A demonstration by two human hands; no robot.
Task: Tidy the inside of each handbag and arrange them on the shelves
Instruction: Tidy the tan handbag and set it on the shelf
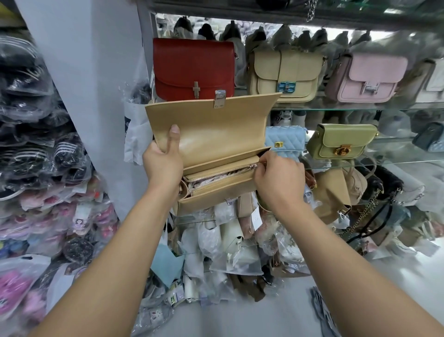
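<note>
Now, through my head camera, my left hand (pixel 163 166) grips the raised flap of the tan handbag (pixel 216 134), held open before the glass shelves (pixel 360 109), just below a red handbag (pixel 193 65). My right hand (pixel 280 179) pinches its inner zipper pull (pixel 258 165). A paper tag (pixel 256 219) beneath is too blurred to read.

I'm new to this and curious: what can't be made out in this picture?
Head view:
- zip pull of the tan handbag: covered by fingers of the right hand.
- pocket contents: mostly behind the zip.
- topmost shelf's bags: cut by the upper edge.
- bagged goods at left: blurred by plastic.
</note>
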